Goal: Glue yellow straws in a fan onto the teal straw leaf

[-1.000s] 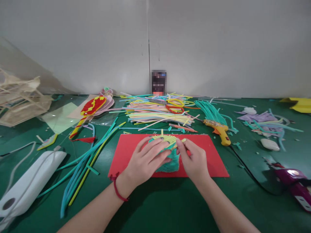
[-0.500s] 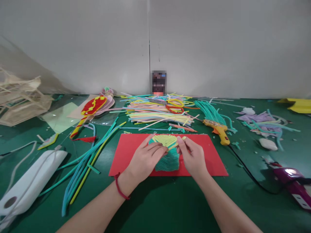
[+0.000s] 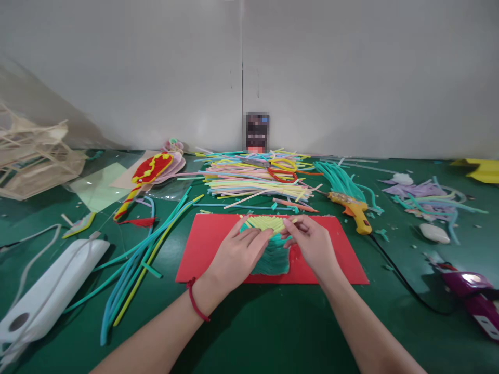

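Leaf [image 3: 273, 258]: 1 flat woven piece, teal below and yellow at the top, lying at the middle of the red sheet [image 3: 202, 249].
Left hand [image 3: 237, 254]: fingers stretched out nearly flat – palm down on the leaf's left half, gripping nothing; a red cord [image 3: 195, 302] circles the wrist.
Right hand [image 3: 312, 246]: thumb and forefinger closed in a pinch on the leaf's yellow upper right edge, other fingers curled loosely.
Surface: 1 green table [image 3: 273, 327], the sheet flat on it just ahead of the person.
Room: plain pale wall [image 3: 156, 78] right behind the table, with 1 vertical seam near its middle.
Strips: a mixed pile [image 3: 249, 182] beyond the sheet, too many to count; a loose run of long teal ones [image 3: 132, 259] left of the sheet; a teal bundle [image 3: 339, 179] at the right.
Glue guns: 2 – a yellow one [image 3: 353, 209] near the sheet's far right corner, a purple one [image 3: 471, 298] at the right edge, well apart from the hands.
White device [image 3: 47, 291]: 1, at the near left, cord trailing.
Ornament [image 3: 150, 169]: 1, red and yellow, far left of the pile.
Wooden frame [image 3: 35, 161]: 1, at the far left edge.
Scraps [image 3: 424, 195]: purple and teal, scattered far right.
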{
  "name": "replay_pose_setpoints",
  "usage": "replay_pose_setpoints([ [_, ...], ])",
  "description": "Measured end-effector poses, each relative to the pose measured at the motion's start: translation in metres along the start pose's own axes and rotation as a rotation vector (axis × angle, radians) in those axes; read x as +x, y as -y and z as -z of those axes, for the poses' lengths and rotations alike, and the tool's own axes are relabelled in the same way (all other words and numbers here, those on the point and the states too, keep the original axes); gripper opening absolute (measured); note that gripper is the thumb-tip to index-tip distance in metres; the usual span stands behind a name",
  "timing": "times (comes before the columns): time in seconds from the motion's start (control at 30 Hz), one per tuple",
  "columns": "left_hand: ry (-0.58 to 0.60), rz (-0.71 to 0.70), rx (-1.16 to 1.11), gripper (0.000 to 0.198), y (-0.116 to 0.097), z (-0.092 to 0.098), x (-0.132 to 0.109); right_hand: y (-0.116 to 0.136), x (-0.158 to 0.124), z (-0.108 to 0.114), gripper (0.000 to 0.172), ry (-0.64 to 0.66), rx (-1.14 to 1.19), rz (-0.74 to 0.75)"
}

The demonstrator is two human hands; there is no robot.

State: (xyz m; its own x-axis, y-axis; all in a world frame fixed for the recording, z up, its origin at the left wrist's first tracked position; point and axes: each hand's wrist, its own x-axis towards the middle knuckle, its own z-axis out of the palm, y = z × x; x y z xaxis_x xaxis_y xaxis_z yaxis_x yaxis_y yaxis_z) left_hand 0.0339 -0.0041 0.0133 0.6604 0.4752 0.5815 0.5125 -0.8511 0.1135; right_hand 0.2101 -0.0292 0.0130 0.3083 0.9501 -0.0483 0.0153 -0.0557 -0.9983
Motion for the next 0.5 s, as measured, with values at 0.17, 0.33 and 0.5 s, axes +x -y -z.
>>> replay_pose_setpoints([
  [0.17, 0.095, 0.11, -0.073, 0.022, 0.0, -0.005, 0.0, -0.003, 0.007, 0.007, 0.042, 0.031, -0.035, -0.108],
  [0.33, 0.174, 0.142, -0.062, 0.023, 0.004, -0.01, -0.002, -0.005, 0.011, 0.009, 0.048, 0.037, -0.074, -0.164],
  [0.5, 0.229, 0.085, 0.034, 0.021, 0.007, -0.01, -0.002, -0.009, 0.014, 0.009, 0.05, 0.009, -0.096, -0.16],
])
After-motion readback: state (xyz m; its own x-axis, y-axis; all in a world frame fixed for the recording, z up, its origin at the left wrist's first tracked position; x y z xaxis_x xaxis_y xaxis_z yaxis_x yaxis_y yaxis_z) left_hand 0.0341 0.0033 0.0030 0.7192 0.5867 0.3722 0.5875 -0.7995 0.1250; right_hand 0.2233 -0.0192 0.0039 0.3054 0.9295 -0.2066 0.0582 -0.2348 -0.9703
